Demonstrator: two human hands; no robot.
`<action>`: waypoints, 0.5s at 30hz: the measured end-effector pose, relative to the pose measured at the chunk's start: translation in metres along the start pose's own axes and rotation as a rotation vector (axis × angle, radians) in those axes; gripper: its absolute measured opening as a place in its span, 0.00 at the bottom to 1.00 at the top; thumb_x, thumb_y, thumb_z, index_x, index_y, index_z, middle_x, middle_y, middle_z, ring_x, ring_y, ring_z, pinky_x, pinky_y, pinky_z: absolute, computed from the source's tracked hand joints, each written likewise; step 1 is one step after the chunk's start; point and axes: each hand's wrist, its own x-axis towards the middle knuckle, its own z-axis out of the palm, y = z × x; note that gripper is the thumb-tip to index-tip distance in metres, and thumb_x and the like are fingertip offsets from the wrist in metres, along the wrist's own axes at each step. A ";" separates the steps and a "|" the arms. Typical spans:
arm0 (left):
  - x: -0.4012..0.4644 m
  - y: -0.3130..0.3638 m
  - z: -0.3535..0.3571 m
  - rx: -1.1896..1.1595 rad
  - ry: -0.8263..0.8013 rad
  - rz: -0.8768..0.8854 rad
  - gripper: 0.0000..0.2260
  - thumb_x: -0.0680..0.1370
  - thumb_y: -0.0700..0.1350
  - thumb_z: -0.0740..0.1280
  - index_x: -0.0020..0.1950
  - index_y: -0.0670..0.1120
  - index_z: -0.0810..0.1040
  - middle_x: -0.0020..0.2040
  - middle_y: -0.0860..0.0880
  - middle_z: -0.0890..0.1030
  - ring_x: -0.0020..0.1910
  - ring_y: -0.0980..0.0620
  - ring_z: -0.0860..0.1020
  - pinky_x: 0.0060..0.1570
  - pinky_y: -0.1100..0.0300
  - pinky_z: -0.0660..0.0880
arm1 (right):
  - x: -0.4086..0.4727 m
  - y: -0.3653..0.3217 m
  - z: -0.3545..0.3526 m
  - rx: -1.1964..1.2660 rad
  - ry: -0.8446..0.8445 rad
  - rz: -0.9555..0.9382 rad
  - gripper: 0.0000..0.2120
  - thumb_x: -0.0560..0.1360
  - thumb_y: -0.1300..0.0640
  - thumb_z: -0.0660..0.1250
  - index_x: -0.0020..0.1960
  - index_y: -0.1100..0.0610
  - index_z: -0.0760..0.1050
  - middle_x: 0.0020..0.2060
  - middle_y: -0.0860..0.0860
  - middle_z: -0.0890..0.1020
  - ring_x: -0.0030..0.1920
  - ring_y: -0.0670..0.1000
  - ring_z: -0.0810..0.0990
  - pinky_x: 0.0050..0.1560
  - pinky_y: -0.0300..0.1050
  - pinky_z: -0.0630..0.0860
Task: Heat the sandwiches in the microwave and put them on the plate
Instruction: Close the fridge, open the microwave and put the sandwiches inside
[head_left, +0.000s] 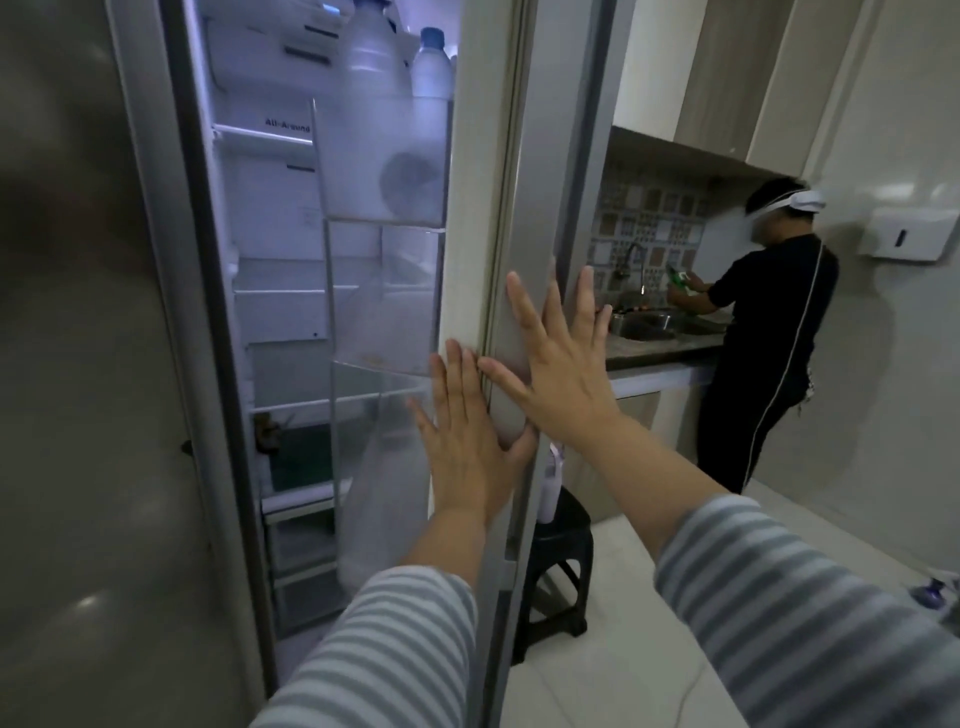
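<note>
1. No sandwiches, microwave or plate show in this view.
2. The fridge door (524, 208) stands partly ajar, seen edge-on.
3. The left hand (467, 441) lies flat on the door's edge, fingers spread, thumb hooked round it.
4. The right hand (561, 364) presses flat on the door's outer face, fingers apart, gripping nothing.
5. White bottles (431, 67) stand in the top door shelf.
6. A black stool (558, 561) sits behind the door.
7. Another person (769, 332) stands at the sink (649, 325).
</note>
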 end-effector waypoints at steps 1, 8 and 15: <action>0.002 -0.010 -0.007 0.000 -0.007 0.004 0.45 0.71 0.69 0.53 0.76 0.47 0.33 0.78 0.48 0.35 0.77 0.48 0.36 0.73 0.36 0.43 | 0.003 -0.008 0.003 0.004 0.000 -0.013 0.36 0.75 0.31 0.46 0.74 0.41 0.30 0.77 0.52 0.36 0.75 0.63 0.31 0.70 0.70 0.37; -0.001 -0.062 -0.032 0.040 0.192 -0.111 0.38 0.78 0.57 0.62 0.78 0.48 0.41 0.79 0.46 0.47 0.78 0.47 0.46 0.72 0.35 0.47 | 0.024 -0.032 0.020 0.153 0.117 -0.106 0.30 0.80 0.40 0.48 0.77 0.45 0.39 0.78 0.56 0.42 0.78 0.56 0.40 0.73 0.67 0.43; -0.013 -0.069 -0.011 0.026 0.247 -0.006 0.36 0.75 0.45 0.67 0.77 0.46 0.50 0.77 0.43 0.56 0.76 0.45 0.57 0.71 0.42 0.61 | 0.076 -0.054 0.059 0.215 -0.024 -0.179 0.33 0.80 0.39 0.49 0.74 0.43 0.30 0.77 0.49 0.35 0.77 0.52 0.35 0.73 0.68 0.41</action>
